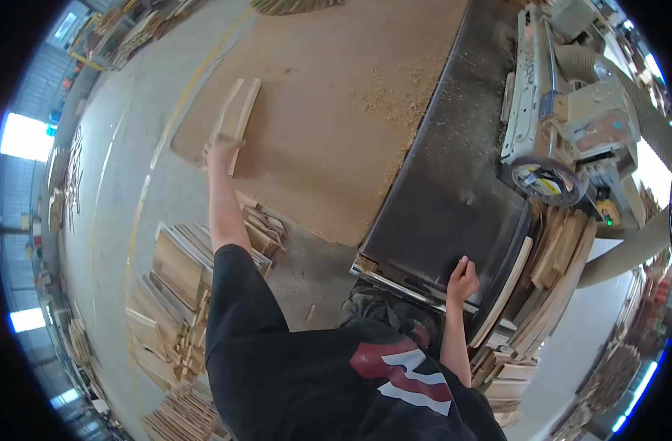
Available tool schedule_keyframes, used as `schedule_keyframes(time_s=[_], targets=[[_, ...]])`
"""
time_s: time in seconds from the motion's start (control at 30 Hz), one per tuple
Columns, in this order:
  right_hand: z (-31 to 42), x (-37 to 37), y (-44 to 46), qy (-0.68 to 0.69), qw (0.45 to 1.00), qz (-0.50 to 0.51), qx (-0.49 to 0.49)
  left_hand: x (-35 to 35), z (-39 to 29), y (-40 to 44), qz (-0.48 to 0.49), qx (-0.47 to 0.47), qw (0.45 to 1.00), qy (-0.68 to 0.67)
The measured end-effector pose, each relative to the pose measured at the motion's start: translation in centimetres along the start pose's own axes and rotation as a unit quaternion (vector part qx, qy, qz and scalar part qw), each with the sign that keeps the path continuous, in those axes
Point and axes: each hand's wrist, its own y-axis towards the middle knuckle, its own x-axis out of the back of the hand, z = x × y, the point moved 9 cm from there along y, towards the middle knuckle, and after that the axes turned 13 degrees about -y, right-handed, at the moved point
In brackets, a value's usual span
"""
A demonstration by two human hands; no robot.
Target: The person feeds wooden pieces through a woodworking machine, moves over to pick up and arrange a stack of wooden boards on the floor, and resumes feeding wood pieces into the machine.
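Note:
My left hand (222, 151) reaches far out to the left, its fingers closed around the near end of a pale wooden board (245, 110). Another light strip (229, 110) lies alongside that board, both over the left edge of a brown sheet-topped table (314, 110). Above the near end of a black machine bed (453, 213) is my right hand (463, 283). Its fingers are loosely curled, and I see nothing in them.
A machine unit with a round wheel-like part (547, 180) stands along the bed's right side. Sawdust (402, 92) is scattered on the table. Stacked wood pieces (181, 264) stand on the floor at left, and long boards (560, 250) lean at right. A ribbed hose (622, 257) curves nearby.

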Motion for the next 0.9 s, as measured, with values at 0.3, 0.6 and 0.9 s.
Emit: schedule_keyframes(time_s=[0.3, 0.6, 0.9], targets=[[-0.5, -0.1, 0.0, 0.011, 0.999, 0.002, -0.031, -5.5, -3.7, -18.6, 0.051, -0.078, 0.993, -0.068], [-2.4, 1.0, 0.3, 0.122, 0.99, 0.005, -0.077, -12.0, -12.9, -44.4, 0.131, -0.272, 0.928, -0.218], [-5.6, 1.1, -5.1, 0.359, 0.803, 0.43, -0.205, -19.6, -21.5, -61.0, 0.374, -0.539, 0.739, -0.152]])
